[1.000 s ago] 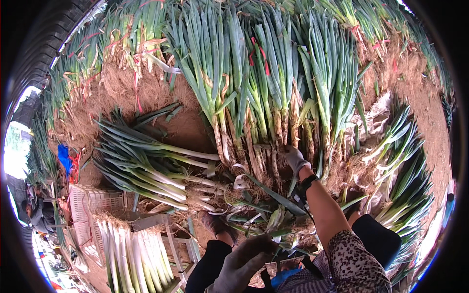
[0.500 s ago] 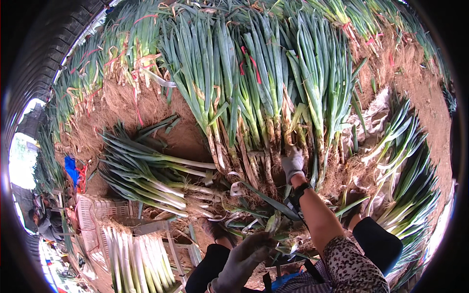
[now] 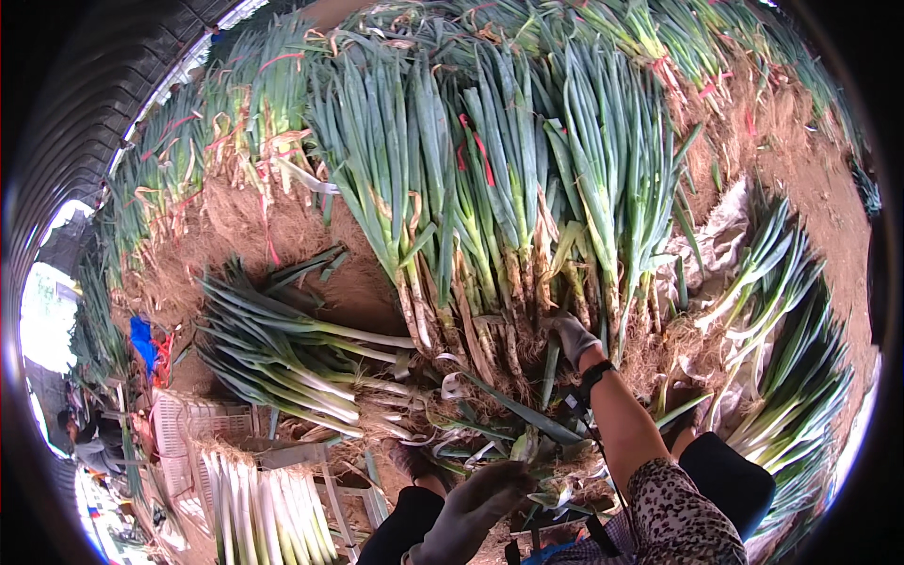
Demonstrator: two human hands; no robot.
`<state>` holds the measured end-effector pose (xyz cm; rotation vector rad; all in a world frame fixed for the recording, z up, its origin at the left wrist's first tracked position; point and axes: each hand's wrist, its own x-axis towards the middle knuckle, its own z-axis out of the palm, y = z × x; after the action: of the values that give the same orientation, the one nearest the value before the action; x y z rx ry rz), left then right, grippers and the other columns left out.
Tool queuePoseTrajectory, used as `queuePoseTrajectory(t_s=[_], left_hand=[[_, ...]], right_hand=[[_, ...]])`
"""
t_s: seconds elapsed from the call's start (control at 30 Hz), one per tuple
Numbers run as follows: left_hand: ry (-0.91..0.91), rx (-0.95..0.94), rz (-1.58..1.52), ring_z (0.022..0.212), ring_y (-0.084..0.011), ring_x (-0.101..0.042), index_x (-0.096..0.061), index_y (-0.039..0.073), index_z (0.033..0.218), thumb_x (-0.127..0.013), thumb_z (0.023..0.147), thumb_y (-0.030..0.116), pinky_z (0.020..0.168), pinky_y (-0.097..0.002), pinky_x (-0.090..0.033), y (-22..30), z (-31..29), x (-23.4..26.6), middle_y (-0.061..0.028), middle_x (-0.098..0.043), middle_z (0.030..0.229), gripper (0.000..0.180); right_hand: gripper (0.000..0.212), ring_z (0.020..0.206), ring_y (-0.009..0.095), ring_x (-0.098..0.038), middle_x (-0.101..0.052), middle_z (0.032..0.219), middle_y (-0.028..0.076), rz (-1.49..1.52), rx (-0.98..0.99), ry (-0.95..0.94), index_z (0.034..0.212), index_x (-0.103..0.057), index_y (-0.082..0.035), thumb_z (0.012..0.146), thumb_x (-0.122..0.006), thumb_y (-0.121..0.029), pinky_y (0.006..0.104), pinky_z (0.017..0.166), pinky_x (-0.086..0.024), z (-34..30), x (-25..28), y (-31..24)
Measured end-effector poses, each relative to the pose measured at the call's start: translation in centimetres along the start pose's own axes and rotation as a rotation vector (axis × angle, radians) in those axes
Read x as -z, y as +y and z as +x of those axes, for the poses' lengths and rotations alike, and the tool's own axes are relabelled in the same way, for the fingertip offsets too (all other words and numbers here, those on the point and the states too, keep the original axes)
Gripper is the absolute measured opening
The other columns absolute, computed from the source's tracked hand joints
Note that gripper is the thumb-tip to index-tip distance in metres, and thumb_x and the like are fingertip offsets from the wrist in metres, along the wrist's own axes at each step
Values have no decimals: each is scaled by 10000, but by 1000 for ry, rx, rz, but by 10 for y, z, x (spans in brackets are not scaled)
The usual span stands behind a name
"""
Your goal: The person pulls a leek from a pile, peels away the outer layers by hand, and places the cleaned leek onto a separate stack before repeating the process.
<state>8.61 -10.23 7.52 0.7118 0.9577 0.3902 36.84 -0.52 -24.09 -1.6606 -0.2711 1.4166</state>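
Observation:
Gloved in grey-white, my right hand [image 3: 571,337] reaches into the bases of an upright bunch of leeks [image 3: 508,202]. Its fingers close around the lower end of a leek there, partly hidden by stalks and dry roots. My left hand [image 3: 474,508], in a dirty glove, hovers low in front of my body with its fingers loosely extended and nothing visible in it. To the left lie trimmed leeks [image 3: 306,353], white ends pointing toward the middle. Loose leaves and peelings [image 3: 527,414] cover the ground between my feet.
At lower left, white leek stalks [image 3: 264,504] sit in a metal-framed holder beside a pale plastic crate [image 3: 179,424]. More leeks [image 3: 791,377] lie on the right near a whitish sack [image 3: 725,226]. Bundles with red ties [image 3: 254,122] stand behind. Another person [image 3: 94,438] is at far left.
My right hand has shifted slightly lower at the leek bases, its fingers now deeper among the stalks. My left hand has tilted a little, its fingers straighter. The view has moved slightly.

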Motion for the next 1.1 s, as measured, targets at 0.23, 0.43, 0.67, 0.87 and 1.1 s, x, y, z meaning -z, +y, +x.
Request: queuePoseTrajectory(t_s=[0.23, 0.43, 0.67, 0.87, 1.1], left_hand=[[-86, 90, -7, 1111, -188, -520, -402, -34, 1284, -517, 918, 122, 913, -307, -440, -17, 9, 25, -130, -556, 1182, 415], [13, 127, 97, 1090, -215, -536, -428, -55, 1261, -536, 897, 129, 952, -326, -398, 6, 8, 17, -145, -569, 1158, 422], [-114, -66, 83, 1036, -153, -552, -459, -28, 1240, -528, 903, 132, 924, -296, -421, -15, 20, 20, -102, -586, 1124, 379], [-115, -125, 248, 927, -112, -566, -539, -18, 1119, -559, 902, 140, 837, -255, -455, -15, 34, 16, -49, -602, 993, 269], [-190, -198, 149, 908, -178, -599, -517, -26, 1100, -561, 902, 144, 826, -292, -485, -34, 72, 1, -79, -600, 948, 264]], right_hand=[[299, 968, 183, -550, -619, 1081, 98, -27, 283, -276, 1043, -618, -1, 934, -408, -184, 293, 898, -404, -33, -11, -15], [250, 953, 208, -580, -601, 1038, 124, -294, 315, -182, 1098, -516, 27, 893, -457, -105, 288, 829, -469, -81, -29, -65], [249, 825, 161, -588, -657, 920, 42, 92, 375, -198, 961, -654, 7, 784, -695, -163, 281, 757, -447, -102, 16, -51], [354, 969, 216, -596, -628, 1078, 133, -308, 212, -228, 1137, -543, 39, 921, -518, -240, 320, 870, -452, -166, 36, -77], [248, 832, 216, -610, -665, 903, 124, -417, 399, -195, 992, -673, -42, 912, -500, -200, 316, 770, -488, -221, 83, -67]])
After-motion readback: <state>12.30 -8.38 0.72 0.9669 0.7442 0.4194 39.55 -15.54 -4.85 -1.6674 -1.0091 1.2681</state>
